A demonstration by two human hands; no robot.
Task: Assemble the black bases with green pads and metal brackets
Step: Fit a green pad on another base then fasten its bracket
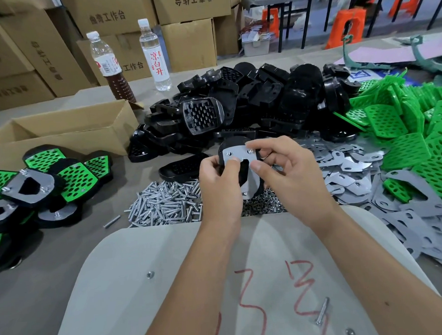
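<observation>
gripping a black base with metal bracket in both hands.

A small factory assembly workshop is showing here: around the heap of black bases are lying bulk green pads, metal brackets and loose bolts, with stacked cardboard cartons standing behind it.

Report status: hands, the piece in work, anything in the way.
Left hand and right hand both grip one black plastic base, flat metal bracket on top, two screws through. Loose silver screw pile below; nothing blocking.
</observation>
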